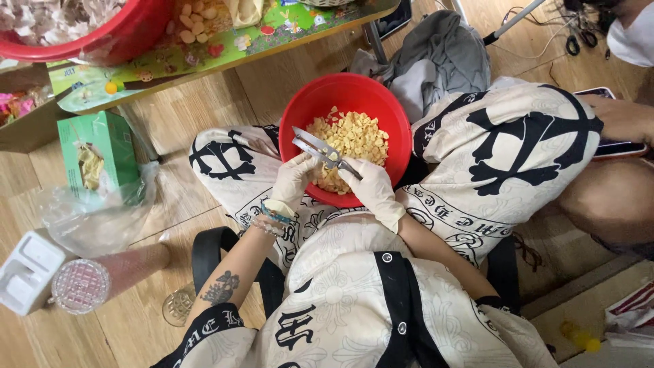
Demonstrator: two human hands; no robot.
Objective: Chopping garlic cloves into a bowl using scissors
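Two gloved hands work over a red bowl (300, 116) that rests between the person's knees on the wooden floor (191, 109). It is filled with pale yellow pieces (357, 136). The right hand (373, 191) holds the scissors (320, 151) by the handles, grip closed around them, blades apart above the pieces. The left hand (293, 180) pinches something small under the blades; what it is, one cannot tell. The step seems to be cutting a piece into the bowl. The next move probably needs the fingers (305, 163) kept away from the blades.
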